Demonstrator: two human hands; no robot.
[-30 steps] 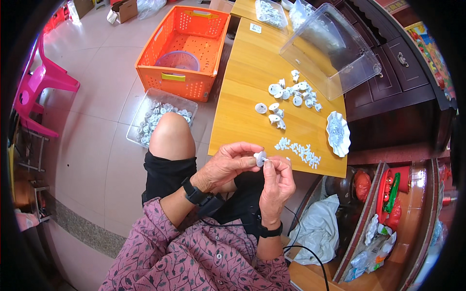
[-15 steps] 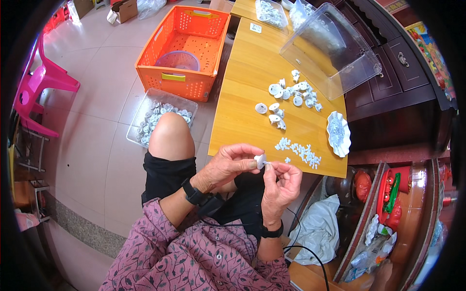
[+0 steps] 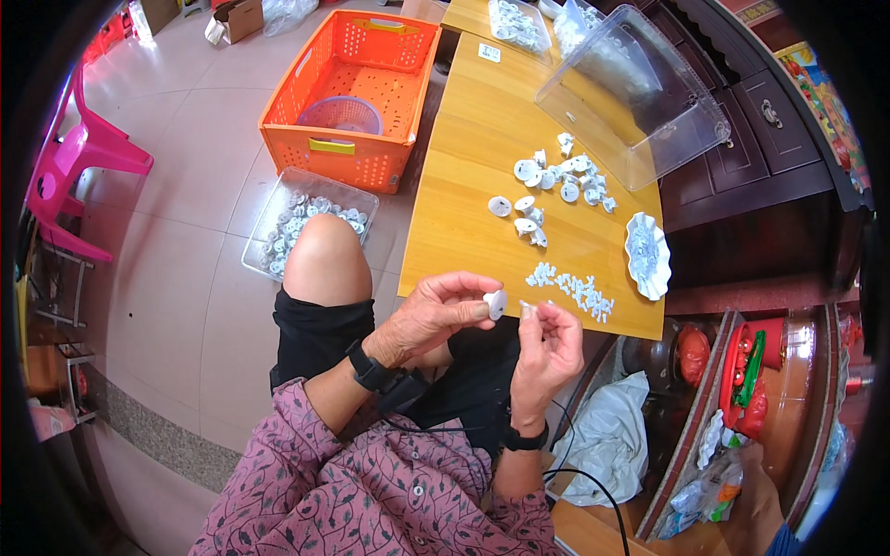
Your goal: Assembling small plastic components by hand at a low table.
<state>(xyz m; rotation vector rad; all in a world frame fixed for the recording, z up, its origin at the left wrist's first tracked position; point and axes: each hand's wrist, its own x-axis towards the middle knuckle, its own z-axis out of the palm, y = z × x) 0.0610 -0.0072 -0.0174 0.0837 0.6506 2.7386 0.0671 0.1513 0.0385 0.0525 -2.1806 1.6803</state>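
CAUTION, left: a clear bin (image 3: 265, 215) of white pieces stands on the floor, just beside the left knee (image 3: 329, 255) and beyond the left edge of the surface (image 3: 464, 139). A sideways shift of the leg could knock it.

CAUTION, centre: the white disc piece (image 3: 496, 304) is held at the near edge of the surface, with no rest visible beneath it. A slackened thumb could let it drop to the lap or the floor.

CAUTION, right: small white pieces (image 3: 584, 295) lie loose by the near edge, toward the near right corner. A sweep of the wrist could push some off. A scalloped white dish (image 3: 661, 281) sits at the right edge; an elbow strike could tip it.

GRIP, left: the left grip (image 3: 445, 313) is closed on the disc piece, thumb against fingers, with the disc's flat face turned to the right.

GRIP, right: the right grip (image 3: 549, 347) is apart from the disc piece, thumb and forefinger near each other, the other fingers curled. White shows at the thumb tip; whether it is a pinched piece or a nail cannot be told, nor whether the grip is fully closed.
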